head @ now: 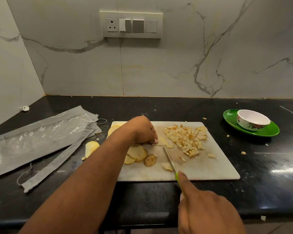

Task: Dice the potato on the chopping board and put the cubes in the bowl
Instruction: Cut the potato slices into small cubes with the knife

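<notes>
On the white chopping board (210,168), left hand (142,130) curled, fingertips (155,141) pressed together on a pale potato piece (161,141). Right hand (208,211) closed around the green-handled knife (170,162), index finger stretched along its spine, blade tip resting on the board. Heap of potato cubes (186,139) at the board's far right part; round slices (135,152) under the left wrist. Bowl (252,119) without cubes, standing on a green plate (269,131), well apart to the right.

Pale yellow potato cubes (186,141) lie on a white chopping board (210,168); the knife (172,163) has a lime-green handle. Near the black countertop's (269,183) right edge, a white floral-patterned bowl (253,119) sits on a green plate (230,119); the wall (176,65) is grey-veined marble.
</notes>
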Demonstrator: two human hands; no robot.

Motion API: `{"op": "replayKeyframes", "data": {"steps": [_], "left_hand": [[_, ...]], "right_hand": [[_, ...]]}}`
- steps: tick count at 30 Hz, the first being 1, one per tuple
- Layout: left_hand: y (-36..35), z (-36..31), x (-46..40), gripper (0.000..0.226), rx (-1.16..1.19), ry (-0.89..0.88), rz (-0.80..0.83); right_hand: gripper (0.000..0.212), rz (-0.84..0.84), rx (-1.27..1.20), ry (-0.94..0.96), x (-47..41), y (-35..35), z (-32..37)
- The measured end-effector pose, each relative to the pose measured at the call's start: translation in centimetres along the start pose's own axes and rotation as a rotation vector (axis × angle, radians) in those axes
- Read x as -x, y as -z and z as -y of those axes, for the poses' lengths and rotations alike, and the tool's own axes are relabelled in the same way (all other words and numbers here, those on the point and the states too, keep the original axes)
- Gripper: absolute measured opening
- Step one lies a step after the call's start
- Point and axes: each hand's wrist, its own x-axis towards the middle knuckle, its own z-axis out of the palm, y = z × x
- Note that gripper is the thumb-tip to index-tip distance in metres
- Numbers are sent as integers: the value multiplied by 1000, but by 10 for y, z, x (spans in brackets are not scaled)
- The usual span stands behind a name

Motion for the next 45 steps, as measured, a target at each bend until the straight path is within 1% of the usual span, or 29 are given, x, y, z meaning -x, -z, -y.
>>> {"op": "replayKeyframes", "data": {"steps": [2, 6, 8, 12, 16, 19, 21, 25, 27, 29, 31, 36, 41, 45], "left_hand": [[0, 3, 2, 10, 31, -4, 6], [0, 6, 3, 10, 56, 0, -41], [-1, 6, 0, 9, 34, 18, -82], [-6, 11, -11, 11, -28, 65, -83], [-9, 12, -21, 16, -97, 79, -101], [-9, 12, -23, 17, -151, 61, -86], [-8, 12, -23, 15, -130, 58, -76], [-5, 10, -10, 14, -104, 19, -53], [0, 5, 2, 23, -89, -7, 26], [3, 1, 12, 41, -89, 0, 115], [3, -3, 17, 51, -97, 17, 148], [0, -8, 17, 54, -63, 86, 145], [-3, -9, 13, 65, -85, 121, 146], [-4, -8, 9, 64, -74, 113, 156]], "right_hand": [[65, -81, 4, 25, 3, 3, -1], [59, -376, 27, 79, -17, 3, 3], [59, -433, 21, 123, -35, 1, 7], [61, -408, -22, 172, -57, -5, 16], [63, -363, 11, 156, -51, -15, 14], [64, -282, 31, 121, -37, -13, 10], [65, -229, 41, 98, -29, -12, 8], [65, -205, 63, 69, -23, -11, 5], [65, -211, 62, 80, -23, -12, 5], [64, -226, 37, 88, -23, -13, 4], [63, -244, 10, 95, -23, -15, 1], [63, -265, -20, 103, -23, -19, -2], [67, -178, 19, 67, -16, -18, -4], [67, -59, 40, 44, 5, -14, -7]]}}
